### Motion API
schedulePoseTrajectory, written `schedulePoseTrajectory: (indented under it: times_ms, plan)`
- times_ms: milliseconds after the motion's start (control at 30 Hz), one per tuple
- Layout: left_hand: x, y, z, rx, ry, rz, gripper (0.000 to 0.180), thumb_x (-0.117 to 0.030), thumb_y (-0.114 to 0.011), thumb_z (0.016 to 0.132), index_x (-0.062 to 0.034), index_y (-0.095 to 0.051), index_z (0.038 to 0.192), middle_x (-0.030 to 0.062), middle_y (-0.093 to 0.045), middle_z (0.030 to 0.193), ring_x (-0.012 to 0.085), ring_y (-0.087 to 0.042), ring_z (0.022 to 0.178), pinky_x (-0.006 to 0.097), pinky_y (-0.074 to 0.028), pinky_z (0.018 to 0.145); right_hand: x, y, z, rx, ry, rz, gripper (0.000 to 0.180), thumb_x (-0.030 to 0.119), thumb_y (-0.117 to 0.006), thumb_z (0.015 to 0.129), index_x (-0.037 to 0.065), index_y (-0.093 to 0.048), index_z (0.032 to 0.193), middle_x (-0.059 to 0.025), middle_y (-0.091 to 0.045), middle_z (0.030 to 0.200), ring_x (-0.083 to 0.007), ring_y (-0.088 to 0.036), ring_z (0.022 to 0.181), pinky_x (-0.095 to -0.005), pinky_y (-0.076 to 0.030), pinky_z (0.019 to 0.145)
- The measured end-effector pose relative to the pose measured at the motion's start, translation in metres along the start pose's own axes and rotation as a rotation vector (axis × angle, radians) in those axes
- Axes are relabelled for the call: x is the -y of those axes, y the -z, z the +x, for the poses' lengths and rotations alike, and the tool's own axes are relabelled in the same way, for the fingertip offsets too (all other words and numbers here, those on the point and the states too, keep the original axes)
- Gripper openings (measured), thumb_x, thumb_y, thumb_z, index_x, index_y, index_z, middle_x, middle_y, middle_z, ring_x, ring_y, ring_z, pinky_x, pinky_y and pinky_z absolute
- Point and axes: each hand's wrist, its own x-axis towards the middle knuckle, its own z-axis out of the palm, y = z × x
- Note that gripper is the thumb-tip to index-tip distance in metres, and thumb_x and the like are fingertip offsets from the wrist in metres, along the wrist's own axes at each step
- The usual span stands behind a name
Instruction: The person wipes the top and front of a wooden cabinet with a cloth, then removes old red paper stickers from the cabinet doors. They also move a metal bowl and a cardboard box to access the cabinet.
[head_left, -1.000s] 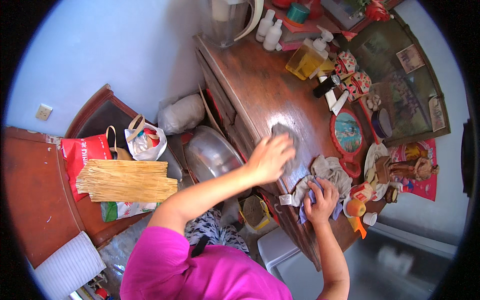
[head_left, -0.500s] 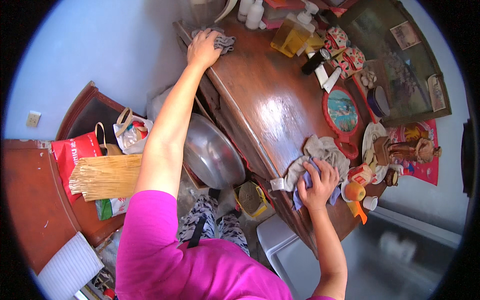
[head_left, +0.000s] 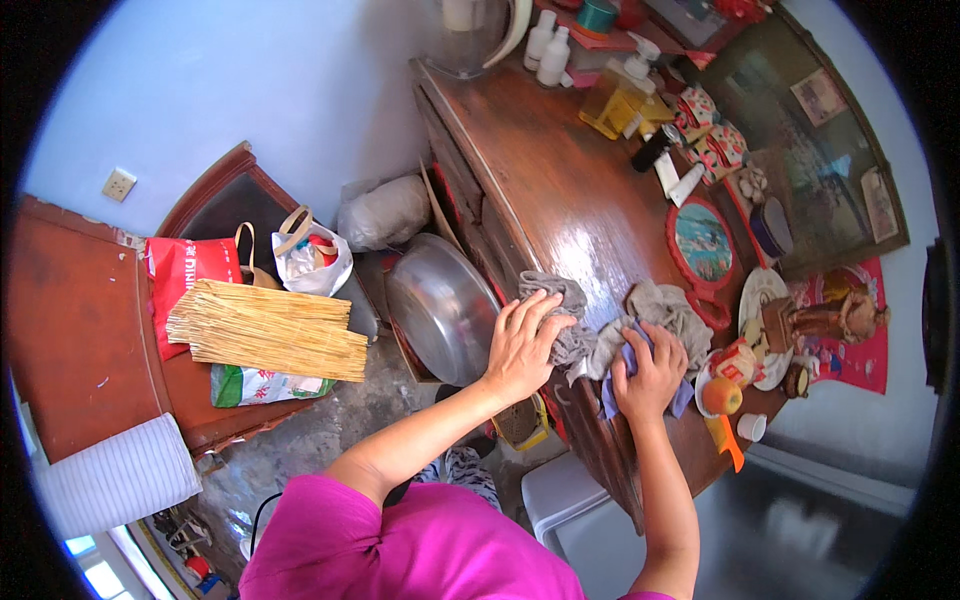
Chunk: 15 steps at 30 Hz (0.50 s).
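The grey cloth [head_left: 560, 315] lies crumpled at the near edge of the wooden cabinet top [head_left: 560, 190], its long axis running from 10 to 4 o'clock. The left hand [head_left: 522, 347] presses flat on it, fingers spread. At its 3 o'clock, the right hand [head_left: 650, 372] clutches 1 purple rag [head_left: 640, 385].

bright daylight, glossy glare, fisheye-bent edges
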Motion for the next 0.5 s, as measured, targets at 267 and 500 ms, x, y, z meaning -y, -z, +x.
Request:
schedulePoseTrajectory:
  times_ms: [267, 500]
  plan:
    - [0.133, 0.046, 0.14, -0.416, 0.203, 0.047, 0.07, 0.0, -0.082, 0.075, -0.0175, -0.046, 0.133, 0.0204, -0.035, 0.151, 0.0457, -0.041, 0.139, 0.053, -0.041, 0.112, -0.002, 0.001, 0.003, 0.06, 0.005, -0.027, 0.04, 0.023, -0.069, 0.072, 0.018, -0.072, 0.111, -0.0061, -0.062, 0.127, -0.032, -0.054, 0.123, -0.0496, -0.035, 0.109]
    - [0.287, 0.113, 0.302, -0.611, 0.454, 0.098, 0.061, -0.015, -0.075, 0.087, -0.01, -0.043, 0.138, 0.0252, -0.042, 0.141, 0.0471, -0.042, 0.132, 0.054, -0.041, 0.109, -0.003, -0.003, 0.007, 0.109, 0.008, -0.048, 0.04, 0.026, -0.068, 0.07, 0.019, -0.072, 0.109, -0.0067, -0.063, 0.125, -0.0328, -0.055, 0.121, -0.0515, -0.036, 0.106]
